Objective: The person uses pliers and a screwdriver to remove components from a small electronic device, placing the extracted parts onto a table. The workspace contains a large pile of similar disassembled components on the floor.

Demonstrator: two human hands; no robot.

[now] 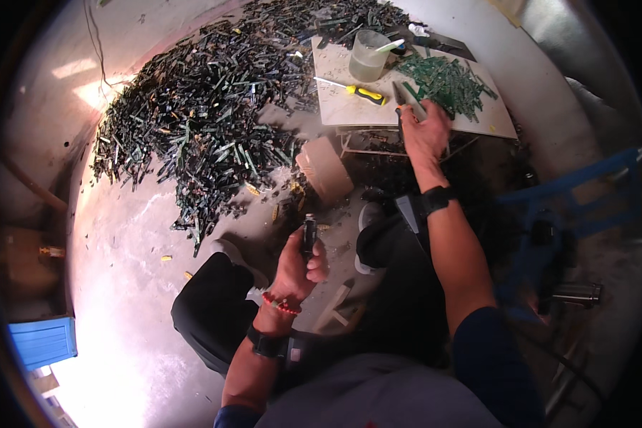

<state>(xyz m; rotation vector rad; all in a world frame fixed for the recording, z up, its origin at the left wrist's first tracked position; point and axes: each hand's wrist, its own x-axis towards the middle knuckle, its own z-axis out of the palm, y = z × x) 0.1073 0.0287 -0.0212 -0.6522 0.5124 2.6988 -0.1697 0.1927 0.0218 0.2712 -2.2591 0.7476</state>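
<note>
My left hand is closed around a small black stick-shaped piece with a metallic tip, held upright over the floor between my knees. At the small white table, my right hand closes on a dark pointed tool with orange-and-black handles, which looks like pliers; its tip points away from me and my fingers partly hide it. Just left of it lies a screwdriver with a yellow-and-black handle. Behind stands a clear cup of cloudy liquid with a white stick in it. Green strips are heaped on the right.
A large heap of dark strips spreads over the floor at the left and back. A cardboard box sits before the table. To the right is a blue chair, and at far left a blue bin. Small yellow pieces dot the floor.
</note>
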